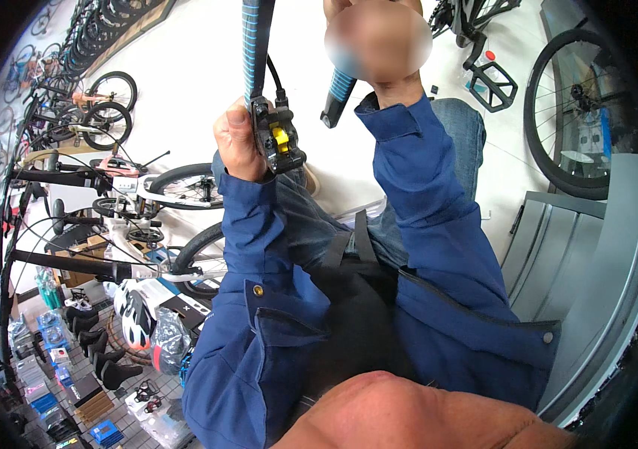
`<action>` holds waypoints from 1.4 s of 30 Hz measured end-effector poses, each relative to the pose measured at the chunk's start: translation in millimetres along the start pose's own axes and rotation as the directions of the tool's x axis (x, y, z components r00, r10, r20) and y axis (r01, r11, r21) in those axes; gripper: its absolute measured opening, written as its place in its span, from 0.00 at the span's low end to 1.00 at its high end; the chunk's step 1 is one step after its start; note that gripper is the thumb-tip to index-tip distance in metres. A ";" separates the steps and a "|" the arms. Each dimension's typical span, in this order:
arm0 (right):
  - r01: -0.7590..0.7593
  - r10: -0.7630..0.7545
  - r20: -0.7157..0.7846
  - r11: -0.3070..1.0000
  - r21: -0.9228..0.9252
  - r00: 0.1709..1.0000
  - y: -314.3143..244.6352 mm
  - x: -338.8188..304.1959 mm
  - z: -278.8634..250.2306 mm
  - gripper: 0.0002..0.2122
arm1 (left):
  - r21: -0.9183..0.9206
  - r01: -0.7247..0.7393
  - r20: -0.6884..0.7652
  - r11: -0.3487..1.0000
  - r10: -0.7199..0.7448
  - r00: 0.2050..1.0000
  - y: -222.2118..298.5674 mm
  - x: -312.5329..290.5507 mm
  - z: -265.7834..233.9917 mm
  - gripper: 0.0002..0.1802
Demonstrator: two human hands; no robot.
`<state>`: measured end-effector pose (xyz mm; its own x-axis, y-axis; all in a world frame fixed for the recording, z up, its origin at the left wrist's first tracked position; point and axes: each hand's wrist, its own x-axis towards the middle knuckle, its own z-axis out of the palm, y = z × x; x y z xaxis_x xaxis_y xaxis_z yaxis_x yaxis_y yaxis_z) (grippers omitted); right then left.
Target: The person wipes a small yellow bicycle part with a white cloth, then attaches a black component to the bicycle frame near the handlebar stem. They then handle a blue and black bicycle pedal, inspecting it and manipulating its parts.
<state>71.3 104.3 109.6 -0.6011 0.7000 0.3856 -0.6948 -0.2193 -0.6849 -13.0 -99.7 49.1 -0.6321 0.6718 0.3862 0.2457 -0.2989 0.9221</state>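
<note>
My left hand (240, 142) is closed around the lower end of a black bicycle fork leg (257, 45) with blue stripes, thumb up. Right beside it sits a black disc brake caliper (274, 150) with a yellow insert (280, 139) in its slot. A black hose (275, 75) runs up from the caliper. My right hand (397, 86) is by a second black and blue fork leg (340, 91), whose bare tip points down. A blurred patch covers most of that hand, so its fingers cannot be made out.
At the upper right are a crank with a black pedal (492, 86) and a wheel (532, 112) by a grey bench (588, 239). Several bicycles (109, 112) stand at the left. Below them lie helmets (136, 318), black shoe-like items (113, 370) and small boxes (106, 432).
</note>
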 end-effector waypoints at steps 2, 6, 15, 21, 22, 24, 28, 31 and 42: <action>0.005 -0.005 0.006 1.000 0.031 1.000 1.9 -0.3 -0.3 0.16 | -0.019 0.021 -0.005 1.000 -0.021 1.000 0.7 0.4 -0.4 0.37; 0.027 -0.030 0.032 0.996 0.086 0.999 4.6 -0.1 -3.4 0.16 | -0.060 0.021 0.029 0.998 -0.020 0.999 1.2 1.5 -1.1 0.36; 0.061 -0.062 0.018 0.995 0.079 0.998 4.5 -1.3 -2.1 0.16 | -0.113 0.046 0.021 0.993 -0.044 0.999 -10.1 -1.0 -8.7 0.33; 0.149 -0.150 -0.004 0.982 -0.115 0.989 5.7 -0.3 -3.4 0.15 | -0.075 0.050 0.063 0.996 -0.045 0.997 -17.9 -2.5 -22.7 0.34; 0.192 -0.193 0.000 0.973 -0.132 0.981 5.9 -0.1 -3.7 0.16 | -0.045 0.020 0.051 0.999 -0.018 0.999 -20.8 -1.6 -24.6 0.34; 0.281 -0.283 0.016 0.946 -0.162 0.959 6.8 1.5 -3.4 0.16 | -0.077 0.022 0.053 0.997 -0.018 0.998 -25.9 -1.6 -28.3 0.36; 0.298 -0.299 0.015 0.942 -0.157 0.954 8.6 1.6 -4.4 0.14 | -0.213 0.024 0.131 0.977 0.004 0.991 -33.9 1.7 -36.8 0.35; 0.323 -0.323 0.034 0.924 -0.204 0.946 9.7 2.9 -4.4 0.13 | -0.279 0.022 0.184 0.960 0.031 0.982 -36.6 4.1 -41.1 0.35; 0.325 -0.339 -0.019 0.916 -0.236 0.940 8.9 2.0 0.9 0.12 | -0.353 0.032 0.160 0.935 0.027 0.987 -27.1 7.6 -39.1 0.32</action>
<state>63.6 103.1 104.9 -0.3219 0.7459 0.5830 -0.7388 0.1872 -0.6474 -53.3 -113.0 26.1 -0.4996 0.7632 0.4098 -0.0496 -0.4975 0.8661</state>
